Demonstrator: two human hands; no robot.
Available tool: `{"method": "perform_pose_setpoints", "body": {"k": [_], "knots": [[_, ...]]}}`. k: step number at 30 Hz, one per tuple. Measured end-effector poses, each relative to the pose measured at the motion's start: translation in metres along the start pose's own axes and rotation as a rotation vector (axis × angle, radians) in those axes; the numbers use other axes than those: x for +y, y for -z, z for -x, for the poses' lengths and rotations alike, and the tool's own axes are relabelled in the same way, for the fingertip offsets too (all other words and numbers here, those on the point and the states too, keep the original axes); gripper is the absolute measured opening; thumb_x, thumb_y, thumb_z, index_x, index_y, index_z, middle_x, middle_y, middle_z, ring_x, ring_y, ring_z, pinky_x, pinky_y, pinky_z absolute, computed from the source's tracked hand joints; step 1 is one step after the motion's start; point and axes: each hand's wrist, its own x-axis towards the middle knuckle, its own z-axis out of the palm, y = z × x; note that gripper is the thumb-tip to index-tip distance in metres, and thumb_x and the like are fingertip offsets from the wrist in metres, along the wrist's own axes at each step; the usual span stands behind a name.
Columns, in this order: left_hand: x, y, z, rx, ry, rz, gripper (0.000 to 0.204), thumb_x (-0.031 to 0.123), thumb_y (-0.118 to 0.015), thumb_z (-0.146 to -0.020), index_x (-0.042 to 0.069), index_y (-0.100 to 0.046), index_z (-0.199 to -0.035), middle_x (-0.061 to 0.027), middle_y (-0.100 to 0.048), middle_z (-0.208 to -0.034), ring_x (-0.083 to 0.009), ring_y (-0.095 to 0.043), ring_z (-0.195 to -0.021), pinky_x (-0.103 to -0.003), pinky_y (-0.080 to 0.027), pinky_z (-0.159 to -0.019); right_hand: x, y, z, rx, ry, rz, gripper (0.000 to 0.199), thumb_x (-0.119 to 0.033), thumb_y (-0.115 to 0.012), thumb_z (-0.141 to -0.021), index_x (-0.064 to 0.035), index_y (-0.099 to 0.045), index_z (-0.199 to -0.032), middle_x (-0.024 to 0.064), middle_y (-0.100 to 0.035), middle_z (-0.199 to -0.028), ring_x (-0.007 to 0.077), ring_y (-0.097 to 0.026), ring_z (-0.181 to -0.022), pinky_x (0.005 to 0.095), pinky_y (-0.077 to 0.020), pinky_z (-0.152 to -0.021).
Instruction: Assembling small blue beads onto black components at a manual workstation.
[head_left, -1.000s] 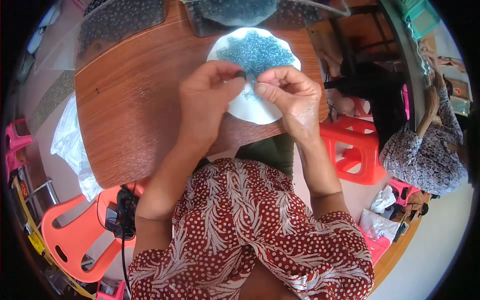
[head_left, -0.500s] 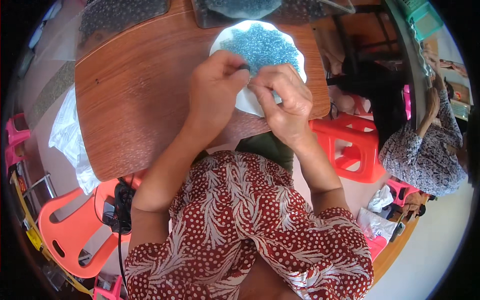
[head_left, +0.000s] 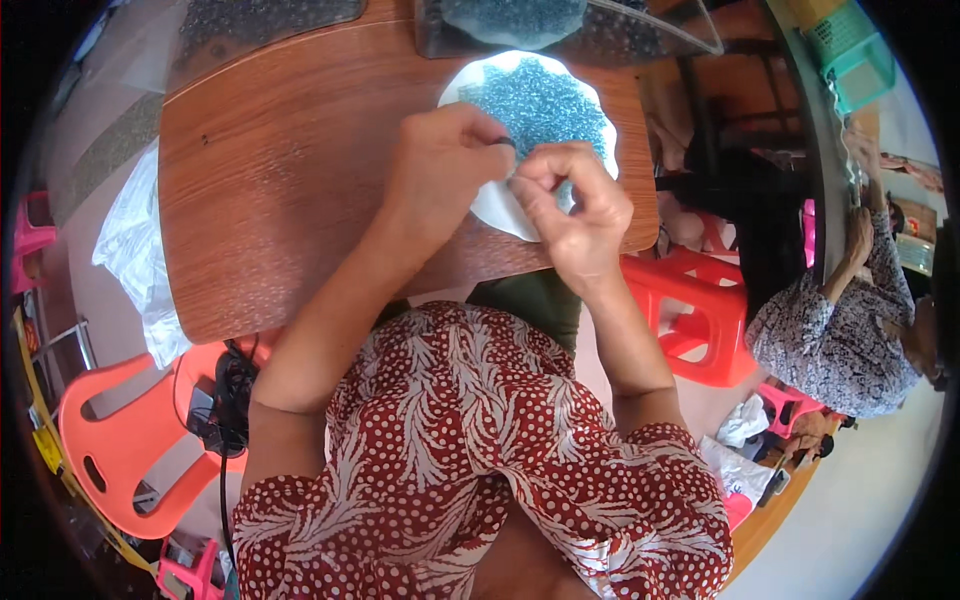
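Both hands, left hand (head_left: 440, 165) and right hand (head_left: 572, 205), pinch perhaps 1 tiny bead in a narrow grip over the white scalloped plate of blue beads (head_left: 490, 205) on the brown wooden desk (head_left: 270, 190); orange plastic chair (head_left: 110, 440) stands left.

The plate (head_left: 490, 205) is white with a scalloped rim and carries a heap of small teal-blue beads (head_left: 540, 100). The table (head_left: 290, 170) is reddish-brown wood grain. At six o'clock, the blouse (head_left: 480, 470) is dark red with white dots and leaf shapes. At eight o'clock stands an orange plastic chair (head_left: 120, 440); at three o'clock, a red stool (head_left: 690, 310).
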Motion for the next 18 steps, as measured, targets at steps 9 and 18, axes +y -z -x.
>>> {"method": "perform_pose_setpoints", "body": {"k": [9, 18], "knots": [[0.01, 0.01, -0.001, -0.111, 0.274, 0.357, 0.018, 0.005, -0.065, -0.068, 0.001, -0.06, -0.085, -0.0015, -0.057, -0.064, -0.0033, -0.038, -0.041, -0.017, -0.024, -0.035, -0.005, 0.006, -0.002, -0.035, 0.239, 0.204, 0.013, 0.009, -0.062, -0.064, 0.0001, -0.057, -0.072, 0.009, -0.057, -0.078, 0.018, -0.053, -0.07, 0.0257, -0.0429, -0.06], [0.003, 0.037, 0.005, 0.111, -0.047, -0.061, 0.015, 0.006, -0.062, -0.071, -0.002, -0.061, -0.084, -0.0082, -0.062, -0.071, -0.0122, -0.057, -0.065, -0.024, -0.046, -0.06, 0.015, 0.005, 0.002, 0.038, -0.038, -0.033, 0.012, 0.007, -0.065, -0.07, 0.0008, -0.058, -0.077, 0.0045, -0.057, -0.078, 0.01, -0.049, -0.065, 0.0218, -0.0409, -0.059]]}}
